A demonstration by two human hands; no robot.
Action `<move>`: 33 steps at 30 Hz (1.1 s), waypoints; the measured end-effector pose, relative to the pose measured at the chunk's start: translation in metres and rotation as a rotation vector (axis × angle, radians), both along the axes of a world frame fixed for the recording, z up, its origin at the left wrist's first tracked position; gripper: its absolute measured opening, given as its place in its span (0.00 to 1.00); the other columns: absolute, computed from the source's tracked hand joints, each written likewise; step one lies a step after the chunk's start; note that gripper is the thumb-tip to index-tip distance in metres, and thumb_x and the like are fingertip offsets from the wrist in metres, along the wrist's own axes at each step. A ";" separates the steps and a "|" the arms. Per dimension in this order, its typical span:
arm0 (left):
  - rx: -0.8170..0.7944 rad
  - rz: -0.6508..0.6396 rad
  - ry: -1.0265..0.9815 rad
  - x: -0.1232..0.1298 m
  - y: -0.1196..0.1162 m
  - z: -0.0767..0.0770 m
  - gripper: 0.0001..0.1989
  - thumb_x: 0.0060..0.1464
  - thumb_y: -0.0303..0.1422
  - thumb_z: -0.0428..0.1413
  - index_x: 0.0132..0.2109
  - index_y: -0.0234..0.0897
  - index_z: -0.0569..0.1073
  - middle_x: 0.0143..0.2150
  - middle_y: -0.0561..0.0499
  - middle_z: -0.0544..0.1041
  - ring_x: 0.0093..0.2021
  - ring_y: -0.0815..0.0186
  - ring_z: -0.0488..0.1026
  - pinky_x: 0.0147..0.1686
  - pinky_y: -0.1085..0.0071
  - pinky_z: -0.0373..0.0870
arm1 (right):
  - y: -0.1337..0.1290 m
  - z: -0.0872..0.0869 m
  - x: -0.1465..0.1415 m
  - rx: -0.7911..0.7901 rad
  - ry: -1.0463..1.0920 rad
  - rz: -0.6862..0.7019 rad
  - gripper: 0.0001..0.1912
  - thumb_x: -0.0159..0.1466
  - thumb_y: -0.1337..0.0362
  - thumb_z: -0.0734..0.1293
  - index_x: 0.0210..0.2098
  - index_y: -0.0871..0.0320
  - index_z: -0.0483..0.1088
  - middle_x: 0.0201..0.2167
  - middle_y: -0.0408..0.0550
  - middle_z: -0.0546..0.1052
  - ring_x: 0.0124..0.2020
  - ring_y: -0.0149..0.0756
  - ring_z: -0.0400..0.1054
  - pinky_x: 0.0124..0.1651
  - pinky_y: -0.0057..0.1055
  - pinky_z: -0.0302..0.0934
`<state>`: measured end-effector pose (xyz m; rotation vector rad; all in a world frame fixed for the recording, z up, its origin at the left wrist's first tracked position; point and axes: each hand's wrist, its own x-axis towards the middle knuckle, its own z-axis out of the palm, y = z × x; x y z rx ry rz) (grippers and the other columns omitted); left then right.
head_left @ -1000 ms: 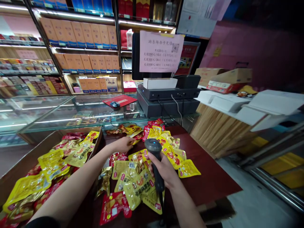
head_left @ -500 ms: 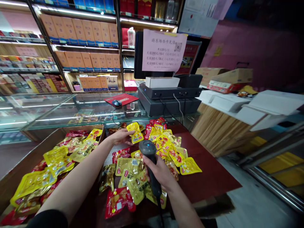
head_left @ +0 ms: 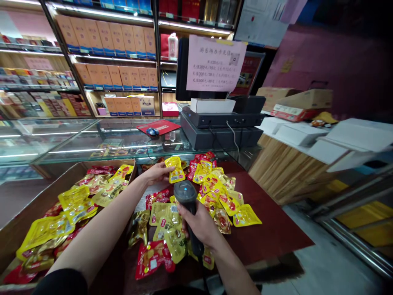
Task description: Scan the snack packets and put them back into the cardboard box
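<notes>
The scanner (head_left: 185, 191) has moved closer to the yellow snack packet (head_left: 176, 171). Left fingers (head_left: 166, 169) pinch the packet; right fingers (head_left: 186, 214) hug the scanner. Best keep both still, packet flat.

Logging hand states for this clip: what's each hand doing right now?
Left hand: closed on a yellow packet.
Right hand: closed around a black scanner.

Head view — worn at head height | faces forward, down over both forearms | hands close, shelves farther
</notes>
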<state>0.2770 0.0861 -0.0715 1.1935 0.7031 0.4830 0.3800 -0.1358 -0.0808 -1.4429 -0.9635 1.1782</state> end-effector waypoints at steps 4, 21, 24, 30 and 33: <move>-0.011 -0.025 0.006 -0.001 0.002 -0.001 0.26 0.39 0.37 0.69 0.47 0.37 0.74 0.45 0.44 0.79 0.39 0.62 0.78 0.36 0.69 0.75 | 0.003 -0.001 -0.006 -0.021 0.067 0.004 0.20 0.59 0.47 0.66 0.39 0.57 0.62 0.15 0.36 0.67 0.13 0.27 0.60 0.16 0.25 0.59; 0.016 -0.091 0.072 0.000 0.006 -0.014 0.27 0.37 0.38 0.69 0.46 0.37 0.74 0.43 0.44 0.79 0.36 0.63 0.77 0.31 0.70 0.74 | 0.008 -0.015 -0.014 -0.017 0.104 -0.010 0.20 0.59 0.46 0.66 0.37 0.57 0.62 0.15 0.36 0.66 0.14 0.27 0.60 0.16 0.25 0.59; 0.017 -0.098 0.081 -0.001 0.007 -0.014 0.27 0.37 0.38 0.70 0.46 0.37 0.74 0.43 0.43 0.78 0.36 0.63 0.77 0.30 0.71 0.73 | 0.008 -0.014 -0.014 -0.019 0.103 0.000 0.21 0.58 0.46 0.66 0.37 0.57 0.62 0.15 0.36 0.66 0.13 0.27 0.59 0.16 0.25 0.59; 0.018 -0.082 0.054 0.000 0.003 -0.012 0.27 0.36 0.36 0.70 0.46 0.37 0.75 0.42 0.44 0.78 0.34 0.65 0.76 0.31 0.69 0.73 | 0.009 -0.010 -0.014 -0.006 0.107 0.002 0.20 0.59 0.47 0.66 0.36 0.57 0.63 0.15 0.36 0.66 0.13 0.27 0.59 0.16 0.25 0.59; 0.015 -0.071 0.035 0.001 0.002 -0.011 0.27 0.35 0.36 0.70 0.46 0.37 0.75 0.42 0.45 0.78 0.34 0.65 0.76 0.33 0.67 0.74 | 0.009 -0.012 -0.014 0.003 0.107 0.004 0.20 0.59 0.46 0.66 0.36 0.57 0.63 0.15 0.36 0.66 0.13 0.28 0.59 0.16 0.25 0.59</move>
